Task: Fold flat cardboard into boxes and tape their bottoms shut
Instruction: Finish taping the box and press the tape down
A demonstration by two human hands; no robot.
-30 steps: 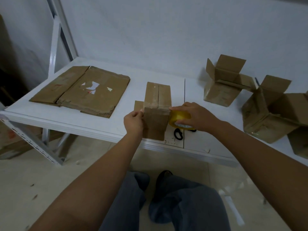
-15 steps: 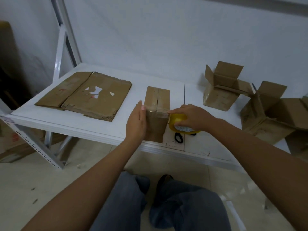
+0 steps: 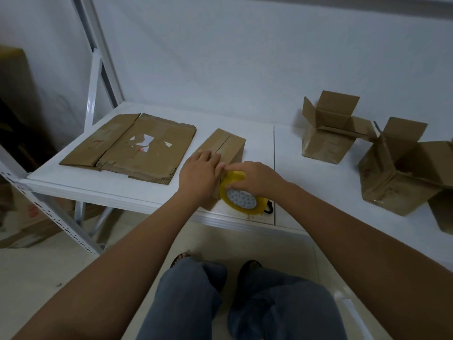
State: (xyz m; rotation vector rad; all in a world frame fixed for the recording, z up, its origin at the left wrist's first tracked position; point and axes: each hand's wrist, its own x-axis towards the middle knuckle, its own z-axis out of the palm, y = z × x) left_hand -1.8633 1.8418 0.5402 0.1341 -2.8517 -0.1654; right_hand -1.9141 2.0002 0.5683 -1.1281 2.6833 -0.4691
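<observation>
White counter with a dark seam across its top, set against a plain white wall. At left, a white perforated metal rack frame rises beside it, angled braces beneath. Pale tiled floor below. Lighting dim and even.

The small black object behind the yellow tape roll is mostly hidden; the rightmost brown cardboard box is cut off by the frame edge.
</observation>
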